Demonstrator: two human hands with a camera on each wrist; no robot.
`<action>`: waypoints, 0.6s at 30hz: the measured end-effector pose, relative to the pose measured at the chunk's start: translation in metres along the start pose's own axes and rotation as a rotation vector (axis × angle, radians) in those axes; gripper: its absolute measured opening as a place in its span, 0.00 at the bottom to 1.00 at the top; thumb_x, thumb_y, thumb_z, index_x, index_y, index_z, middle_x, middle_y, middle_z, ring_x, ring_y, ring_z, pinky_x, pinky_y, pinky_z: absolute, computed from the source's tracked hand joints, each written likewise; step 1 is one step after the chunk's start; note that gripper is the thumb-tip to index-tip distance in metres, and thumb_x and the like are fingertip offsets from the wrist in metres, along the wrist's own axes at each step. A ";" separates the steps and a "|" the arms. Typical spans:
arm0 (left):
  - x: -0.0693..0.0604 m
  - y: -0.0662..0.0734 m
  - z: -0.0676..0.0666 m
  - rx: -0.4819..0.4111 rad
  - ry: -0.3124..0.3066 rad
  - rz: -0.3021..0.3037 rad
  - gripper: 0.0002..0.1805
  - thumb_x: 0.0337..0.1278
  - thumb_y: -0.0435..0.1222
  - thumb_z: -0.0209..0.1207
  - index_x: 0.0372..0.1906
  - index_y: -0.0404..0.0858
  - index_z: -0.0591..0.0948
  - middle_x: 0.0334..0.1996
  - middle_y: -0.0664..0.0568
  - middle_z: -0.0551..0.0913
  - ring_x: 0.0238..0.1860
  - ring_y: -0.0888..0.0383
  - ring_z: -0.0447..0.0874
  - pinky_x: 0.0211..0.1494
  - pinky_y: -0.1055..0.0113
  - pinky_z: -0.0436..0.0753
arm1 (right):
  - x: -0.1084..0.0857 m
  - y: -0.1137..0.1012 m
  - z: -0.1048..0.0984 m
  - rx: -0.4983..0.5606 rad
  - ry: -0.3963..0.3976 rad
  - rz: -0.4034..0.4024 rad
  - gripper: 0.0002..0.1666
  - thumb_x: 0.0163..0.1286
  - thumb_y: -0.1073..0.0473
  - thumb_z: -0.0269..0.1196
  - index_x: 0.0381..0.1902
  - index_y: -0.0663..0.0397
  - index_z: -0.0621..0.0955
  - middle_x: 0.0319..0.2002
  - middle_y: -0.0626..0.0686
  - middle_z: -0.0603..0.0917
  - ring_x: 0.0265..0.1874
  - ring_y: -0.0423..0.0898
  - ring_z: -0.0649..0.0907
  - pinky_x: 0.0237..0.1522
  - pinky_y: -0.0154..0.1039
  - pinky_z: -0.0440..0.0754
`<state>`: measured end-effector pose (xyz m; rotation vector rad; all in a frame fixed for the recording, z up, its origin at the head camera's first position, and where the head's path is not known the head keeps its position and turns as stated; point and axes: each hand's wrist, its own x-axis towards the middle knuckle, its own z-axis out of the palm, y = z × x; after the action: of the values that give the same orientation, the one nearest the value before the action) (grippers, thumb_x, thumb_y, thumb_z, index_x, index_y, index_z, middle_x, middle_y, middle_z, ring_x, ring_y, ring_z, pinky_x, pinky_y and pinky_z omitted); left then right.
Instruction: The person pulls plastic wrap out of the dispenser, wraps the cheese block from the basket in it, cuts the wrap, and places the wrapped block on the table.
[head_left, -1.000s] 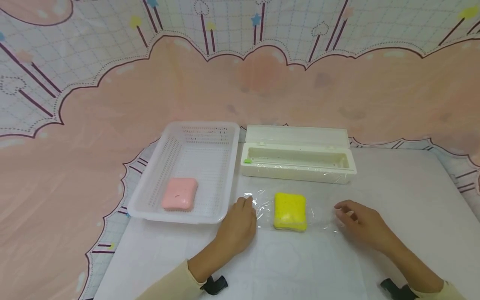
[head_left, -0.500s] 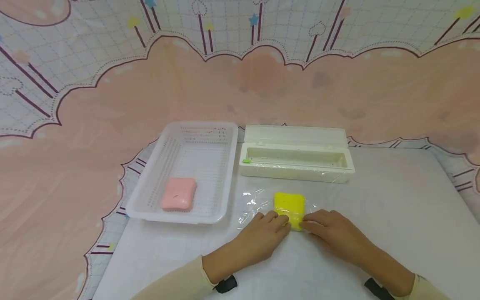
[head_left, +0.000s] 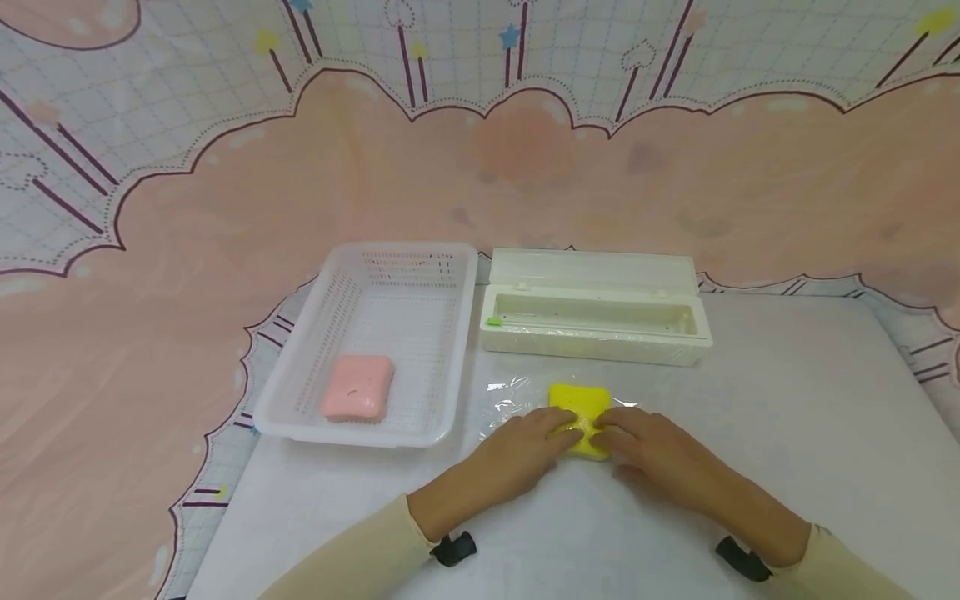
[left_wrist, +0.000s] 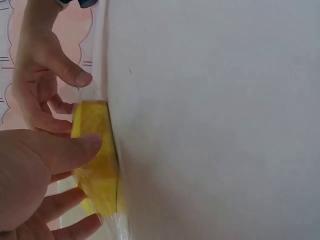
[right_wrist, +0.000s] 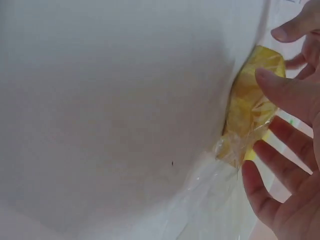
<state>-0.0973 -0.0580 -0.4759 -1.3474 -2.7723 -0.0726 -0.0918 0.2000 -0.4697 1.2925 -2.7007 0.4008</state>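
A yellow pillow-shaped block point(head_left: 588, 402) lies on the table in clear cling film point(head_left: 506, 398); I cannot tell whether it is a sponge or soap. My left hand point(head_left: 521, 454) rests its fingers on the block's left part. From the other side my right hand point(head_left: 663, 458) touches its right part. In the left wrist view the left thumb presses the film on the block's near face point(left_wrist: 95, 170), with the fingers fairly straight beyond. The right wrist view has the right thumb point(right_wrist: 285, 90) against the wrapped block point(right_wrist: 245, 105) and the other fingers spread.
A white perforated basket point(head_left: 442, 383) at the left holds a pink block point(head_left: 357, 388). Behind the yellow block stands a long cream cling film dispenser point(head_left: 596, 346), its lid raised and a green slider at its left end. The table has a white cover point(head_left: 787, 400).
Both hands have come inward from the film's two ends to the yellow block. The film's near edge is folded up over it, and the fingers have since moved slightly farther onto its top.
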 end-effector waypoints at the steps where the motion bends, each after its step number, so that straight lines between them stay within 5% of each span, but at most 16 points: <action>1: 0.001 -0.002 0.000 -0.002 0.017 0.018 0.26 0.65 0.39 0.66 0.67 0.51 0.76 0.68 0.56 0.75 0.66 0.57 0.77 0.58 0.64 0.84 | 0.002 0.001 0.000 0.007 0.008 -0.001 0.28 0.50 0.61 0.81 0.49 0.45 0.83 0.53 0.47 0.83 0.52 0.47 0.83 0.51 0.46 0.86; 5: 0.005 -0.007 -0.004 0.040 0.090 0.093 0.22 0.65 0.35 0.65 0.62 0.49 0.78 0.61 0.57 0.81 0.56 0.60 0.84 0.54 0.70 0.84 | 0.012 0.000 0.003 0.018 0.036 0.009 0.28 0.47 0.61 0.82 0.47 0.46 0.84 0.47 0.46 0.84 0.44 0.45 0.83 0.46 0.44 0.85; 8: 0.007 -0.009 -0.007 0.030 0.080 0.096 0.20 0.67 0.33 0.62 0.62 0.49 0.79 0.60 0.57 0.83 0.55 0.61 0.85 0.54 0.70 0.84 | 0.016 0.001 0.005 0.018 0.051 0.011 0.27 0.47 0.62 0.82 0.45 0.46 0.84 0.44 0.46 0.85 0.41 0.45 0.83 0.44 0.43 0.85; 14: 0.011 -0.014 -0.007 -0.205 -0.053 -0.061 0.24 0.71 0.34 0.59 0.69 0.48 0.76 0.65 0.59 0.81 0.64 0.62 0.81 0.66 0.71 0.77 | 0.017 0.007 0.001 0.129 -0.017 0.121 0.21 0.56 0.61 0.78 0.47 0.45 0.84 0.45 0.42 0.86 0.44 0.39 0.83 0.50 0.41 0.86; 18: 0.014 -0.019 -0.011 -0.343 -0.036 -0.126 0.24 0.72 0.34 0.59 0.70 0.41 0.73 0.63 0.52 0.81 0.64 0.56 0.80 0.69 0.66 0.76 | 0.019 0.016 -0.006 0.260 -0.050 0.256 0.20 0.61 0.59 0.75 0.51 0.41 0.84 0.48 0.38 0.86 0.48 0.39 0.84 0.53 0.44 0.86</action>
<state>-0.1203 -0.0591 -0.4642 -1.2392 -2.9721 -0.5581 -0.1163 0.1969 -0.4629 1.0196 -2.9441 0.7800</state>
